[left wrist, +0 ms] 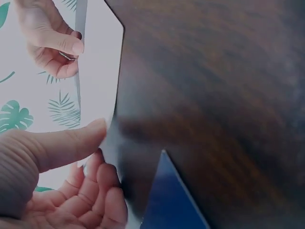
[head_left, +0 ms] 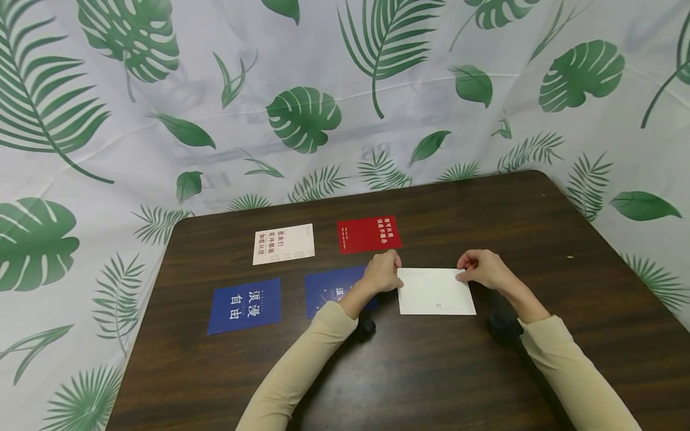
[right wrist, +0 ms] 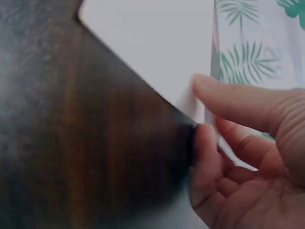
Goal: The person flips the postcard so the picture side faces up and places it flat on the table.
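A white card (head_left: pixel 435 292) with a small mark near its lower edge is held between both hands in the head view. My left hand (head_left: pixel 384 272) pinches its left edge, thumb on the white face. On the opposite side my right hand (head_left: pixel 484 268) pinches the right edge near the upper corner. The left wrist view shows the card (left wrist: pixel 99 62) slanting away from the left thumb. In the right wrist view the right thumb presses the card (right wrist: pixel 152 43) from above, fingers curled beneath. Partly covered by the left hand and forearm is a blue card (head_left: pixel 329 293).
On the dark wooden table (head_left: pixel 420 377) lie a red card (head_left: pixel 369 234), a cream card (head_left: pixel 291 248) with printed characters and another blue card (head_left: pixel 232 311). A white curtain (head_left: pixel 226 36) with green leaves hangs behind the table's back edge.
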Tool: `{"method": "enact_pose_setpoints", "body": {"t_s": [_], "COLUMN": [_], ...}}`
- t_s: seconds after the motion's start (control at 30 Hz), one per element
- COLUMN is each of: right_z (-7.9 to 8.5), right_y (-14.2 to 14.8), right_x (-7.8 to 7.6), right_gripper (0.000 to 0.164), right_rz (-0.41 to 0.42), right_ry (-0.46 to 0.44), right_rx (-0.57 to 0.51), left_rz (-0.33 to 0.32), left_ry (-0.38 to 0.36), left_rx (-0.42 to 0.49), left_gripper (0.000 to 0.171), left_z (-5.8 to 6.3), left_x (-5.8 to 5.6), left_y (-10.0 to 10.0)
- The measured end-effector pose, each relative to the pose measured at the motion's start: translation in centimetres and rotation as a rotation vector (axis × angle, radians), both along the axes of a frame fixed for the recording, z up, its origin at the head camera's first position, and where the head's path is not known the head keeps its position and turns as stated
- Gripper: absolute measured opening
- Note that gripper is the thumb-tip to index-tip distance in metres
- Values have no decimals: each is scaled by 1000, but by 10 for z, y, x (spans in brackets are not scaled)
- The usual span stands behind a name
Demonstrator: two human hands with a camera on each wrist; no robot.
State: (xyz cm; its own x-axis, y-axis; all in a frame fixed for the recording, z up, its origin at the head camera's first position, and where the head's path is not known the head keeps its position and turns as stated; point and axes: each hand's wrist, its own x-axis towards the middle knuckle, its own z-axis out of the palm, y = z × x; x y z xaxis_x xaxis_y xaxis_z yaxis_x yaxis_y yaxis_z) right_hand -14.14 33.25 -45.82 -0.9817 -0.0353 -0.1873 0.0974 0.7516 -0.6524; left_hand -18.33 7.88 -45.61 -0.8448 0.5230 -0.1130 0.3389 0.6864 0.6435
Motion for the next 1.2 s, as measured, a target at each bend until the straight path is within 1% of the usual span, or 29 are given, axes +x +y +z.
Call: {"method": "enact_pose_setpoints", "body": {"t_s": [0.1,0.23,0.3,0.43,0.5,0.57,0.63,0.7,0.77,0.8,0.87,0.9,0.97,1.03,1.07,1.13,1.2], "right_z": [-1,-1,1,7,10,12,15,16,18,19,20,20,19,26,30,36,42], "right_y": [2,6,10,12,12,10,9,7,5,5,4,4,3,-4,-7,-14,-19], "right_x": [1,3,5,8,9,11,13,15,18,19,22,23,26,33,37,44,50], "right_gripper": [20,32,33,28,26,25,23,22,20,18,15,13,9,9,10,12,13], "right_rz": [-3,3,8,3,-10,-23,-34,-37,-41,-44,-41,-35,-21,-3,3,13,23], "right_ry": [17,53,55,45,62,107,164,228,287,313,371,398,447,492,505,527,532], "right_rx": [-27,-62,-82,-130,-162,-188,-211,-222,-235,-242,-250,-255,-263,-259,-259,-252,-255], "left_rz": [-7,-21,-32,-38,-32,-18,10,56,117,148,196,210,227,231,232,239,248], "left_ry": [-15,-24,-19,-3,8,23,29,29,1,-34,-154,-229,-418,-596,-664,-765,-815], "left_rx": [95,247,308,386,415,441,468,476,473,475,492,498,539,566,574,602,627], "left_gripper": [27,27,27,27,27,25,22,16,11,12,23,28,38,40,38,33,26], "left_z": [-1,0,1,2,1,1,1,4,7,10,15,17,19,17,15,11,6], "left_x": [0,0,-1,-1,-1,1,3,6,10,12,16,18,20,22,22,23,25], "left_y": [-3,-6,-6,-5,-5,-5,-5,-7,-9,-11,-14,-15,-16,-17,-16,-16,-15]}}
